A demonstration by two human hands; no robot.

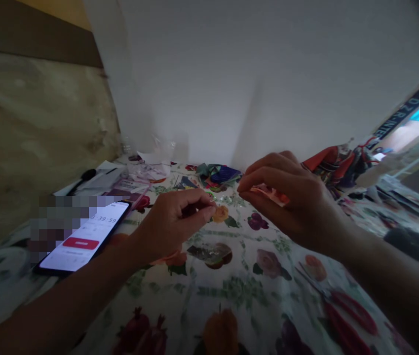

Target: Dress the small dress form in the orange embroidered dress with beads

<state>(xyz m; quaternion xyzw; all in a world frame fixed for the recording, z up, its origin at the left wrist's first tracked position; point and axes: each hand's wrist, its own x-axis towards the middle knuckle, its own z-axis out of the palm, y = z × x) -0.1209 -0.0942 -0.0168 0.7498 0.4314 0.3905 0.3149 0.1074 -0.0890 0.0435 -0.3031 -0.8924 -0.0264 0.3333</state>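
**Light Touch, Steady Wrists**

I centre my clock between the hands. At nine o'clock, a flat black phone with a glowing white screen lies beside the left forearm. At eight, the bare left hand brings thumb and forefinger close; I cannot tell whether they pinch anything. At six, a shiny oblong, perhaps a clear plastic packet, lies on the white desk cover printed with fruit and flowers. The work seems to centre on tiny clear glints right by the left fingertips. At twelve sits a crumpled green-and-blue heap, probably soft cloth. At three, the bare right hand arches, thumb and forefinger nearly meeting; what lies between is unclear. I'd squeeze gently, keep both wrists steady and avoid the slim-bladed, red-handled scissors at four.
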